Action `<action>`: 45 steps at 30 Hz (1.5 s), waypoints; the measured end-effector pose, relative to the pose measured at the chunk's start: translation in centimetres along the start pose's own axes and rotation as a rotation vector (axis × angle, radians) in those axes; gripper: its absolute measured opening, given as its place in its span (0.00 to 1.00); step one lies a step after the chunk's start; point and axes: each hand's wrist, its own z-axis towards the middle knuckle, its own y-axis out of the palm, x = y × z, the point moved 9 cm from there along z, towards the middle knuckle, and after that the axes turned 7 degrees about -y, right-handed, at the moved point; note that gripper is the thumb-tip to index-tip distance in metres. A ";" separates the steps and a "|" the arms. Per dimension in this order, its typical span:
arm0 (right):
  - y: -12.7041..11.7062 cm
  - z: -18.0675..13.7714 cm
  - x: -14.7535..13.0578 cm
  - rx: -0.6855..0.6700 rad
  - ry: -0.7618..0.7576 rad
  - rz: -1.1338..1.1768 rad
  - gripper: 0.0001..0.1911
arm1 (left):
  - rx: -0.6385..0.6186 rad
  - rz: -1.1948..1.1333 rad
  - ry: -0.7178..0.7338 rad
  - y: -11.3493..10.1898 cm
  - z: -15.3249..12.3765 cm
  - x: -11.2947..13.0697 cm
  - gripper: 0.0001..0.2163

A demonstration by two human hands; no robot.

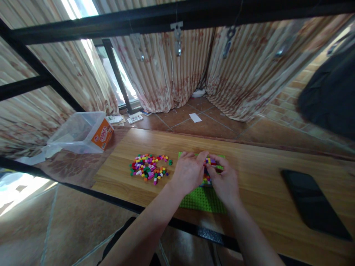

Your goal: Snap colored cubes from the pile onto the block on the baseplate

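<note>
Now, both hands meet over the green baseplate (202, 201) on the wooden table (263, 173). Left hand (188, 173) and right hand (226, 181) pinch the small brick cluster (210, 161) seated on the plate, fingertips closed on it. Risks, as I judge them: an uneven squeeze pops bricks off, the plate skids, or my left wrist sweeps the loose brick pile (149, 169) nearby.

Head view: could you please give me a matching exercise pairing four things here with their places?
1 loose bricks
2 green baseplate
3 black flat device
4 clear tub

A under the left hand and right hand
B right end of the table
C off the table, far left
D on the table, left of both hands

Pairs: 1-D, 2-A, 3-B, 4-C
</note>
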 end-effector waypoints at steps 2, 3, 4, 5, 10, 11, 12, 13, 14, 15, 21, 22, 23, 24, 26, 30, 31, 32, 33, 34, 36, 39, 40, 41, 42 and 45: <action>0.1 0.0 0.1 0.002 0.011 0.002 0.17 | 0.014 0.005 -0.001 0.0 0.0 0.0 0.19; 0.1 0.0 0.1 0.003 0.014 0.002 0.17 | 0.021 0.009 -0.004 0.0 0.0 0.1 0.18; 0.2 0.0 0.1 0.003 0.015 0.002 0.16 | 0.026 0.011 -0.008 0.0 0.0 0.0 0.18; 0.2 0.0 0.2 0.003 0.015 0.003 0.16 | 0.028 0.012 -0.014 0.0 0.0 0.0 0.17; 0.5 0.1 0.8 -0.011 0.037 0.033 0.16 | 0.018 -0.023 -0.038 0.0 0.0 -0.1 0.17; 0.6 0.1 0.9 -0.016 0.049 0.044 0.17 | 0.022 -0.049 -0.044 -0.2 0.0 -0.2 0.18; 0.6 0.0 1.0 -0.017 0.060 0.056 0.18 | 0.028 -0.086 -0.051 -0.5 0.0 -0.4 0.18; 0.4 0.0 1.0 -0.012 0.068 0.067 0.19 | 0.038 -0.133 -0.061 -0.9 0.0 -0.7 0.18; 0.2 0.0 1.0 0.002 0.077 0.080 0.20 | 0.053 -0.187 -0.076 -1.4 0.1 -1.2 0.18; -0.1 0.0 1.0 0.022 0.090 0.095 0.22 | 0.072 -0.244 -0.096 -1.9 0.2 -1.9 0.18; -2.3 0.3 1.3 0.129 0.152 0.071 0.24 | 0.176 -0.444 -0.370 -3.3 0.3 -8.3 0.17; -2.4 0.4 1.2 0.132 0.144 0.057 0.23 | 0.161 -0.457 -0.409 -2.9 0.3 -9.0 0.16; -2.5 0.4 1.2 0.132 0.136 0.048 0.23 | 0.129 -0.472 -0.430 -2.3 0.3 -9.3 0.15; -2.4 0.5 1.2 0.129 0.128 0.041 0.23 | 0.090 -0.491 -0.437 -1.7 0.3 -9.4 0.14; -2.1 0.4 1.1 0.117 0.112 0.034 0.22 | 0.010 -0.539 -0.413 -0.5 0.3 -8.8 0.13; -1.5 0.2 1.0 0.100 0.098 0.043 0.22 | -0.079 -0.598 -0.374 0.4 0.2 -7.4 0.11; -1.4 0.1 1.0 0.098 0.100 0.046 0.22 | -0.095 -0.604 -0.371 0.5 0.2 -7.1 0.11; -1.3 0.1 1.1 0.095 0.105 0.049 0.22 | -0.107 -0.609 -0.371 0.5 0.2 -6.9 0.11; -1.3 0.1 1.2 0.088 0.112 0.052 0.22 | -0.114 -0.612 -0.372 0.5 0.1 -6.7 0.11; -1.2 0.1 1.3 0.079 0.119 0.055 0.22 | -0.118 -0.612 -0.375 0.5 0.1 -6.6 0.11; -1.1 0.1 1.5 0.066 0.136 0.056 0.22 | -0.117 -0.605 -0.389 0.6 0.0 -6.4 0.12; -0.9 0.1 1.7 0.051 0.152 0.050 0.23 | -0.113 -0.596 -0.426 1.0 -0.2 -6.4 0.12; -0.9 0.1 1.7 0.047 0.153 0.045 0.23 | -0.109 -0.604 -0.443 1.2 -0.3 -6.4 0.12; -0.9 0.1 1.7 0.044 0.151 0.040 0.23 | -0.105 -0.615 -0.460 1.3 -0.3 -6.5 0.11; -1.0 0.1 1.6 0.043 0.147 0.035 0.23 | -0.101 -0.626 -0.476 1.5 -0.3 -6.6 0.11; -1.1 0.1 1.7 0.043 0.139 0.023 0.22 | -0.100 -0.640 -0.512 1.6 -0.4 -6.6 0.11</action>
